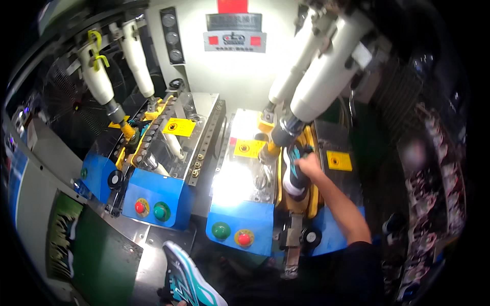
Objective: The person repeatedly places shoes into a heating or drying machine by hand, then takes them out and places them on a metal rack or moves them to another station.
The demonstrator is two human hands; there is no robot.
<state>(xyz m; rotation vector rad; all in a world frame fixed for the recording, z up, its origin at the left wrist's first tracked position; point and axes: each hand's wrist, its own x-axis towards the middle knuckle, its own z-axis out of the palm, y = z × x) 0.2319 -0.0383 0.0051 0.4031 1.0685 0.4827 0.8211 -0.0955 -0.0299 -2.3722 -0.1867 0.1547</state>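
A black and teal sneaker [296,171] sits in the yellow-padded clamp of the right-hand press station, its toe end toward the press head. My right hand [308,165] reaches in from the right and is closed on the top of this sneaker, by its opening. A second sneaker, black and teal with a white and teal sole [191,275], is tilted on its side at the lower edge. A sliver of my left hand [181,303] shows beside it, holding it; most of that hand is out of the picture.
White press cylinders [321,71] slant down over the right station; another pair [97,76] stands over the left one. Blue front panels carry a green button [221,230] and red buttons [244,238]. Shoes crowd a rack [429,204] at the right. A green surface [104,255] lies lower left.
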